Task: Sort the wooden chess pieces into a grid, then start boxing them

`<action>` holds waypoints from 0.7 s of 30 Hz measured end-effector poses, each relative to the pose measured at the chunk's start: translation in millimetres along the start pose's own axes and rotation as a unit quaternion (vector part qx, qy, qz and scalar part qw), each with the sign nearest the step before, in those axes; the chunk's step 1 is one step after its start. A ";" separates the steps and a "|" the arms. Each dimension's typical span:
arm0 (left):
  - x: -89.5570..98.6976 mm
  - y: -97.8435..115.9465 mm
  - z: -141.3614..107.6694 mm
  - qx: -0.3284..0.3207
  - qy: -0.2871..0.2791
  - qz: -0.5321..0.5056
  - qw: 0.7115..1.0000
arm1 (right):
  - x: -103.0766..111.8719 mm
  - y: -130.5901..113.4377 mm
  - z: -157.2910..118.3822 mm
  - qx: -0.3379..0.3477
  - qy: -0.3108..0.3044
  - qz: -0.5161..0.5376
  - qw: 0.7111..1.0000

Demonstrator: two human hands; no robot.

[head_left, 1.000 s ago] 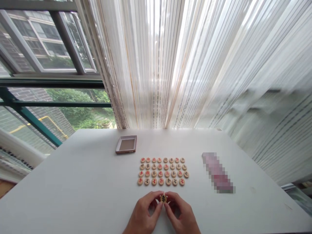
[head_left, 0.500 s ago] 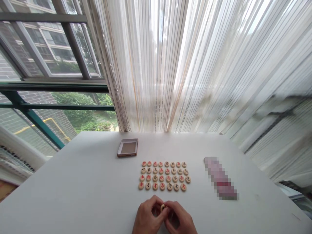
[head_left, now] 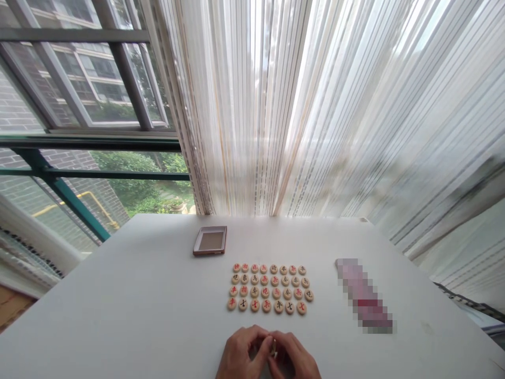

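At the table's near edge, my left hand and my right hand meet with fingertips together. Both pinch one small round xiangqi piece, a pale wooden disc tilted nearly edge-on and partly covered by the fingers. Just beyond my hands, several more xiangqi pieces lie flat in four rows, marked with red or black characters. The nearest row ends short on the right compared with the others.
A shallow open box or lid with a reddish-brown rim lies beyond the pieces on the left. A pinkish, pixelated long object lies to the right on the white table. Striped sheer curtains and a window stand behind.
The piece between my fingers has turned from showing its face to nearly edge-on. The whole view has shifted slightly, while the rows on the table keep their arrangement.
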State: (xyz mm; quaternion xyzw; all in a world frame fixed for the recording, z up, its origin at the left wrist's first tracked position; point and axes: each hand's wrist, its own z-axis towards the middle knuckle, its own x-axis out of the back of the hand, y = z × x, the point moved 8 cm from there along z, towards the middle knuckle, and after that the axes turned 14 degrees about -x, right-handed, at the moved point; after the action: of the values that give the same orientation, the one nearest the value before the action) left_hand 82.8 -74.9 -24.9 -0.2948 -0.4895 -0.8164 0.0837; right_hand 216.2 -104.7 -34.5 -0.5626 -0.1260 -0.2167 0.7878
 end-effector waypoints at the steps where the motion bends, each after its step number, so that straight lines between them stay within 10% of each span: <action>1: 0.8 1.5 0.1 -0.015 0.004 0.007 1.000 | 1.3 -1.3 0.9 0.002 0.002 0.004 1.000; 21: -0.1 -4.6 -4.6 0.010 0.057 -0.041 0.997 | 6.8 7.8 6.0 -0.031 0.015 0.052 0.998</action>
State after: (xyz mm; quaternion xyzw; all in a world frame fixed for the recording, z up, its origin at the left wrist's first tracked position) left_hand 79.1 -76.5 -30.0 -0.2263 -0.5038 -0.8298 0.0806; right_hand 226.2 -98.2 -35.9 -0.5892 -0.0779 -0.1875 0.7821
